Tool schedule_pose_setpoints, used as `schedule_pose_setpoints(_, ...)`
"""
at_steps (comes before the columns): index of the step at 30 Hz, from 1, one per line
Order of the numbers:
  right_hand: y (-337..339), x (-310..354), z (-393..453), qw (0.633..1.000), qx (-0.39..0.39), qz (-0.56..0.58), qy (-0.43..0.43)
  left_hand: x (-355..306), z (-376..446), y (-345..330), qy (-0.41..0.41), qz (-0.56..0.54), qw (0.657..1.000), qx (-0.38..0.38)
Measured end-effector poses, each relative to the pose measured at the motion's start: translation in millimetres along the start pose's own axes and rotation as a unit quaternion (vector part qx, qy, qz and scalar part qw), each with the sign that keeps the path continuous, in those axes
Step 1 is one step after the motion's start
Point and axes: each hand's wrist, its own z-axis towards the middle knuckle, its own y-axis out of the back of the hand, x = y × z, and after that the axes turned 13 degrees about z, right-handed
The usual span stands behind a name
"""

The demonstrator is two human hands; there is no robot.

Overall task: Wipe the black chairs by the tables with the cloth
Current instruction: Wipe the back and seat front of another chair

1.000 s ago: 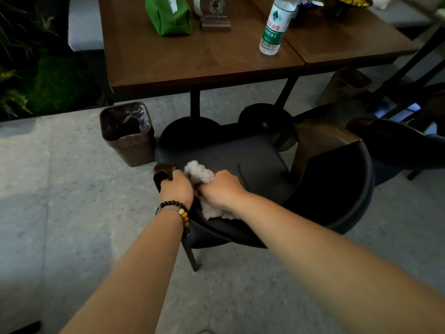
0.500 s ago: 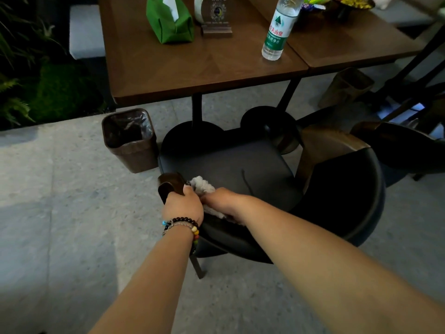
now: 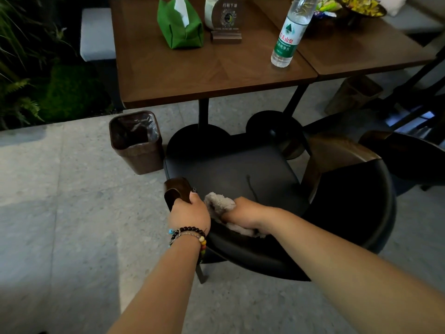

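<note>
Grey speckled floor ran under everything, and at far left the brown waste bin stood beside the chair with a clear liner in it and nothing else I could make out. Left hand curled its grip round the wooden arm end of the black chair, steadying it, while the right hand bunched the pale cloth against the inner backrest; long firm strokes along that curve would have served best. Up on the desk, the green tissue pouch showed a tissue poking out, and the water bottle looked mostly clear.
</note>
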Motion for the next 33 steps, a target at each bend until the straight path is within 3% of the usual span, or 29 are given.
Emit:
schedule_pose_setpoints(6,22,-9,-63,0.993,0.013,0.013,0.118,-1,-1,-1,0.011,-0.015,1.0,-0.008)
schedule_pose_setpoints(10,6,-21,-91,0.974,-0.086,0.011,0.21,-1,-1,-1,0.014,-0.008,1.0,-0.009)
schedule_pose_setpoints(19,-6,-25,-90,0.933,-0.203,-0.069,0.29,2,-4,4,0.012,-0.052,0.998,0.034)
schedule_pose_setpoints(24,-5,-26,-92,0.928,-0.22,-0.083,0.29,1,-10,7,0.006,-0.077,0.997,0.014)
schedule_pose_setpoints(29,-2,-26,-89,0.945,-0.183,-0.054,0.264,5,-15,2,-0.107,-0.022,0.992,-0.057)
schedule_pose_setpoints(33,3,-25,-87,0.955,-0.157,-0.011,0.252,5,-17,3,-0.225,0.081,0.961,-0.141)
